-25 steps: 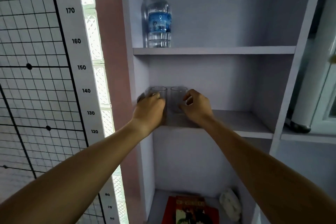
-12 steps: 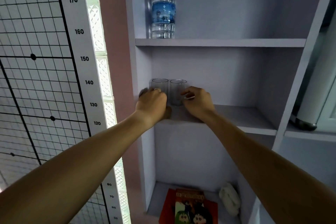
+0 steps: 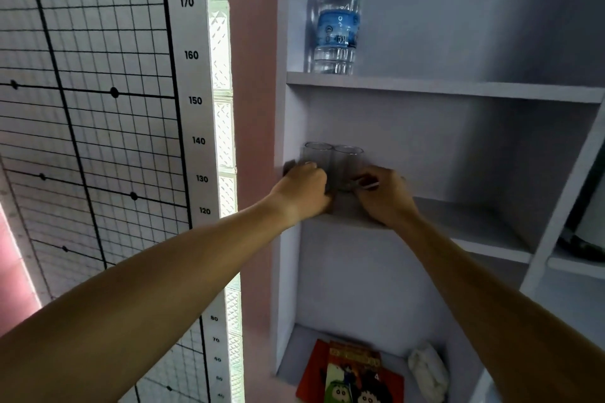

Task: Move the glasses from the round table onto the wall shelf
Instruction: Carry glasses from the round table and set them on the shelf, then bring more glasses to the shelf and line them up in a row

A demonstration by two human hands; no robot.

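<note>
Little moved since second ago: both glasses already down on middle shelf (image 3: 458, 219), hands barely shifted. Left hand (image 3: 302, 193) curled round left glass (image 3: 316, 155), far left corner. Right hand (image 3: 383, 196) wrapped low on right glass (image 3: 348, 160), touching its neighbour. Looks like placement done; letting go remains.

Both arms reach forward; left hand (image 3: 306, 188) and right hand (image 3: 383, 198) curled.
</note>
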